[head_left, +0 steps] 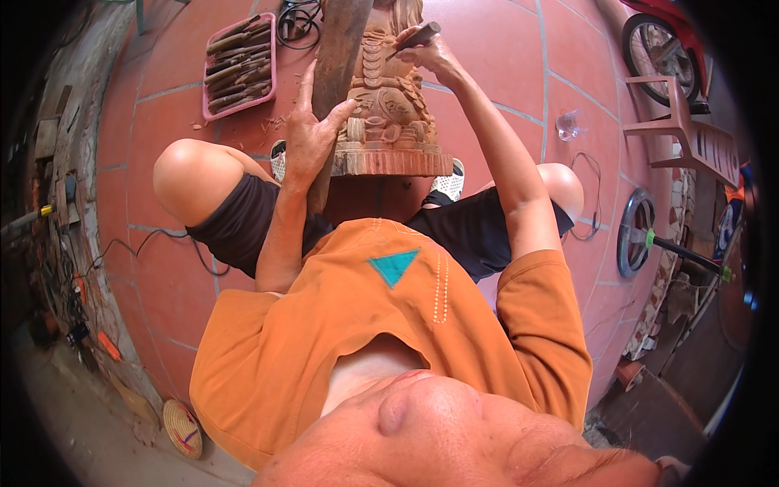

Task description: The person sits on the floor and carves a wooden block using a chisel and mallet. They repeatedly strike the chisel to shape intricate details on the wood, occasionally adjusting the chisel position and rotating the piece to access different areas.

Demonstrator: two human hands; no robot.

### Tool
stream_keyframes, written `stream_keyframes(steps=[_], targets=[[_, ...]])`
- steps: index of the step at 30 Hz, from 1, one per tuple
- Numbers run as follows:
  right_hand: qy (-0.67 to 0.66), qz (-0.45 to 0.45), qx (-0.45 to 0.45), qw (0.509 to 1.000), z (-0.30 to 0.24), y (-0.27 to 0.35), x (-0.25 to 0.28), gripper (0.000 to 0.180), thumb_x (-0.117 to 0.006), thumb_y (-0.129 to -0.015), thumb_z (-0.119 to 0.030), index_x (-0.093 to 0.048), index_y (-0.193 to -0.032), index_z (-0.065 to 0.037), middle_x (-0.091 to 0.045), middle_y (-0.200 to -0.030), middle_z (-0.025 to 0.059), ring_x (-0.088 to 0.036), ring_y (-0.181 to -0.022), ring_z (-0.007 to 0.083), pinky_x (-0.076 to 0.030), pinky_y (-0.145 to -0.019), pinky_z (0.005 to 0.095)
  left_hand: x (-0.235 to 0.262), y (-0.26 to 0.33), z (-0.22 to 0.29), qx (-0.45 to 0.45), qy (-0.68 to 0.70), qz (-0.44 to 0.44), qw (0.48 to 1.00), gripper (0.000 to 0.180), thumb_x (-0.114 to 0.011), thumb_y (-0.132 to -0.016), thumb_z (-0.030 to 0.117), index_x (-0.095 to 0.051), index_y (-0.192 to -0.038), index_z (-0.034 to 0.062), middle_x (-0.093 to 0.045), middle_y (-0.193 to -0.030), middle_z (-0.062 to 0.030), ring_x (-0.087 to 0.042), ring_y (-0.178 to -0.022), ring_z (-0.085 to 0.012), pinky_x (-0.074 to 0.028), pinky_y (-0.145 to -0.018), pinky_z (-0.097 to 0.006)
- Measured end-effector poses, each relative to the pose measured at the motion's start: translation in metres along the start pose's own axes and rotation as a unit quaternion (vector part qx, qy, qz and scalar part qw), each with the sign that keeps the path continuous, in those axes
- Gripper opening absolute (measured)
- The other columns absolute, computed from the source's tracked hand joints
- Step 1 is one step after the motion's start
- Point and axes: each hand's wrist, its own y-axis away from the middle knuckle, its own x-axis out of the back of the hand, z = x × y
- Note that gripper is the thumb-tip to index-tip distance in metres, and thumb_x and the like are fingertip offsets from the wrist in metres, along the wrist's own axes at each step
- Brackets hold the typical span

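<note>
A carved wooden statue (388, 122) on a flat base stands upright between my legs, its top cut off by the picture's upper edge. Along its left side leans a long, dark piece of wood (334, 61). My left hand (312, 140) is around this wood, thumb across its front and one finger pointing up along its side; the other fingers are mostly hidden. Up at the statue's right side, my right hand (434, 58) grips a carving chisel (419, 36) by its dark handle. The chisel's thin end points left toward the carved surface.
Left of the statue, a pink basket (206, 81) holds several dark-handled tools (238, 69), beside a coiled black cable (298, 24). A clear cup (568, 124), a plastic chair (690, 134) and a motorbike wheel (661, 53) are at the right. Red tiles (495, 49) cover the floor.
</note>
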Motion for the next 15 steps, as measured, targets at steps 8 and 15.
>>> stream_keyframes(steps=[8,15], targets=[[-0.221,0.108,-0.04,0.968,0.016,0.004,-0.016,0.023,-0.075,-0.088,-0.009,-0.068,-0.108,-0.001,-0.073,-0.098,0.0091,-0.071,-0.087,0.0174,-0.061,-0.079,0.032,-0.002,0.001,0.006,0.004,0.007,-0.009,1.0,0.075,-0.075,-0.093,0.016,-0.035,-0.152,-0.0062,-0.062,-0.136,-0.0184,-0.06,-0.122,-0.0198,-0.045,-0.108,-0.034],[-0.348,0.23,-0.006,0.909,0.049,0.015,-0.051,0.018,-0.073,-0.092,-0.009,-0.066,-0.107,-0.001,-0.07,-0.093,0.0086,-0.07,-0.08,0.0176,-0.063,-0.075,0.0314,-0.004,0.001,-0.001,-0.017,-0.004,0.001,1.0,0.067,-0.072,-0.094,0.013,-0.041,-0.151,-0.0014,-0.063,-0.132,-0.0114,-0.061,-0.115,-0.0166,-0.048,-0.101,-0.031]])
